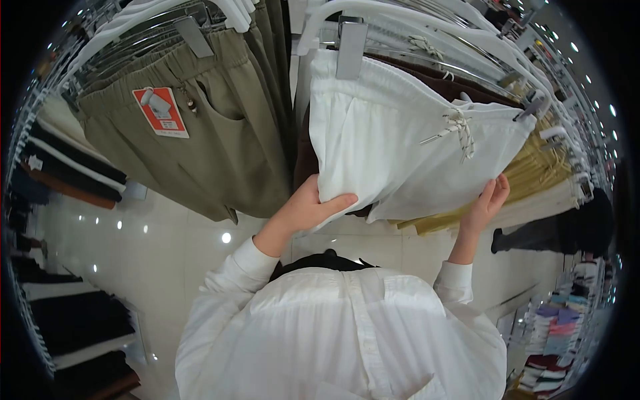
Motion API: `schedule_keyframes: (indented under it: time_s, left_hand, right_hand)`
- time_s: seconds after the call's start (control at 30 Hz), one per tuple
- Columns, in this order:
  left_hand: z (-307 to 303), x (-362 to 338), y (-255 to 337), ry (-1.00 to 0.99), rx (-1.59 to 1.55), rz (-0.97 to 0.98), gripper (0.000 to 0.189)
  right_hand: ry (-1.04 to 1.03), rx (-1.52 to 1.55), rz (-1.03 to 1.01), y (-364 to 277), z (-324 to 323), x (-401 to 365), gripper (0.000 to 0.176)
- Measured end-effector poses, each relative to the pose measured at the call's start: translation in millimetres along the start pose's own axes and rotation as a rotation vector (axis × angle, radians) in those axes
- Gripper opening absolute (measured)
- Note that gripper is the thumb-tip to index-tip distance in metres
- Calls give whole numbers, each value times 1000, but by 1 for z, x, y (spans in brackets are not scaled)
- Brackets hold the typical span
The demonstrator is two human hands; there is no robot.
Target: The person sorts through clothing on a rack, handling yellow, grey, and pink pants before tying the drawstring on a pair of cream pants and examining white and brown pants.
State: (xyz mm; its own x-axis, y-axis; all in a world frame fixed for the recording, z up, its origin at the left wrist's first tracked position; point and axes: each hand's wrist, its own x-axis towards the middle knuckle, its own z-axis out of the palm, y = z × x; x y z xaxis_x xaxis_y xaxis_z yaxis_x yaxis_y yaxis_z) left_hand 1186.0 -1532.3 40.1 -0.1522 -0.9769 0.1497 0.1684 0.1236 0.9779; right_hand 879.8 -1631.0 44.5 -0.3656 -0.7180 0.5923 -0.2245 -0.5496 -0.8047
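Observation:
White shorts with a speckled drawstring at the elastic waist hang from a white hanger by metal clips. My left hand is closed on the left leg near its hem, thumb on the front and the other fingers behind the cloth. At the right side edge of the same shorts, my right hand has its fingers bent against the fabric, its thumb hidden. Olive trousers with a red and white tag hang just left of my left hand. Dark brown garments show behind the white ones.
Mustard shorts hang farther right on the rail. A person in dark clothes stands beyond them. Racks with dark garments line the left, and stacked coloured clothes lie at the right. Glossy tiled floor lies below.

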Motion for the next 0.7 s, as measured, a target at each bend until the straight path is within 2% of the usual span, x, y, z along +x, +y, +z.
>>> schedule_keyframes:
  time_s: [0.03, 0.07, 0.13, 0.2, 0.23, 0.27, 0.3, 0.33, 0.4, 0.43, 0.47, 0.53, 0.57, 0.6, 0.67, 0.7]
  left_hand:
    - [-3, -2, 2, -22, -2, 4, 37]
    - [-6, -5, 4, -40, -6, -15, 37]
    - [-11, -10, 6, -86, -9, -32, 37]
    - [-13, -13, 9, -80, -13, -23, 32]
    - [-12, -12, 10, -112, -14, -21, 32]
    - [-9, -11, 12, -144, 45, 99, 29]
    - [-5, -9, 13, -170, 100, 220, 25]
    - [-2, -4, 11, -189, 93, 221, 25]
    - [2, 5, 5, -278, 396, 413, 26]
    - [5, 3, 16, -300, 432, 396, 22]
    - [7, 3, 14, -301, 425, 402, 22]
    - [8, 2, 12, -273, 571, 560, 21]
    - [5, -1, 12, -356, 641, 420, 23]
    - [1, -4, 14, -357, 636, 428, 23]
    - [-7, -7, 16, 2, 1025, 888, 26]
    - [-11, -5, 12, 11, 1015, 890, 26]
  right_hand:
    - [38, -7, -92, -14, 9, -5, 23]
    - [57, -17, -100, -29, 17, -8, 23]
    - [176, -108, -379, -64, 32, -11, 25]
    - [-25, -81, -266, -100, 38, -15, 34]
    - [-212, 234, -87, -119, 45, -13, 37]
    - [-400, 552, 92, -137, 55, -9, 41]
    - [-473, 700, 233, -158, 71, -6, 44]
    - [-548, 850, 378, -171, 86, -2, 48]
    - [-540, 885, 427, -176, 107, 14, 49]
    - [-547, 930, 481, -177, 117, 21, 50]
    - [-548, 922, 477, -178, 124, 27, 50]
    - [-544, 859, 390, -180, 133, 32, 54]
    - [-544, 853, 385, -181, 134, 27, 54]
    - [-473, 854, 383, -180, 135, 23, 53]
    - [-416, 843, 372, -185, 136, 26, 52]
    - [-463, 933, 414, -189, 135, 33, 52]
